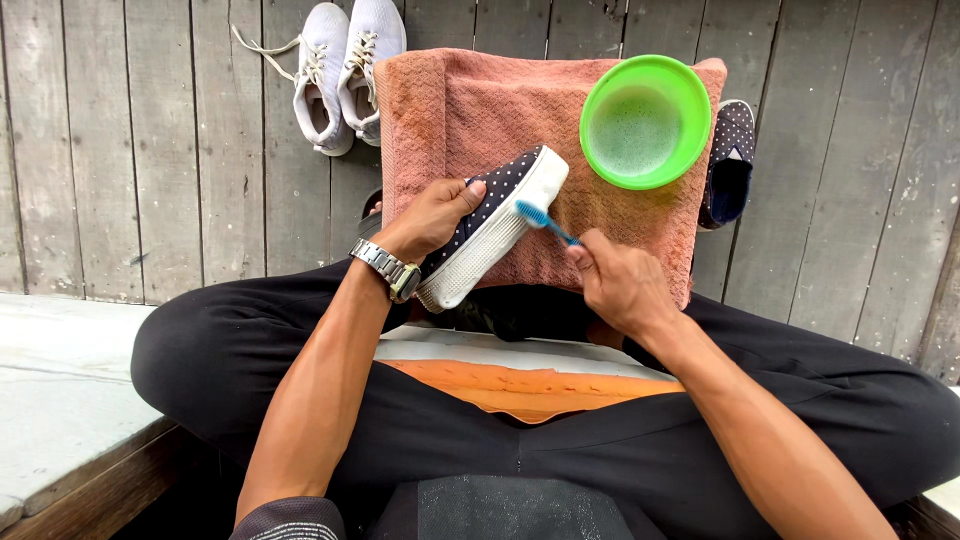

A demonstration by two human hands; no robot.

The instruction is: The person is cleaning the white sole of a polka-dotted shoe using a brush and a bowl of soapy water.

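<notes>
My left hand point(432, 216) grips a dark blue polka-dot slip-on shoe point(503, 181) with a thick white sole point(488, 245), holding it on its side over a pinkish-brown towel point(470, 110). A metal wristwatch point(388, 268) sits on that wrist. My right hand point(618, 285) holds a blue toothbrush point(545, 221) whose bristle head touches the white sole near the toe. A green plastic bowl point(690, 100) of soapy water rests on the towel's far right part.
The matching polka-dot shoe point(730, 160) lies on the wooden deck right of the towel. A pair of pale grey lace-up sneakers point(342, 65) stands at the top left. My crossed legs in black trousers point(200, 360) fill the foreground, with an orange cloth point(530, 385) between them.
</notes>
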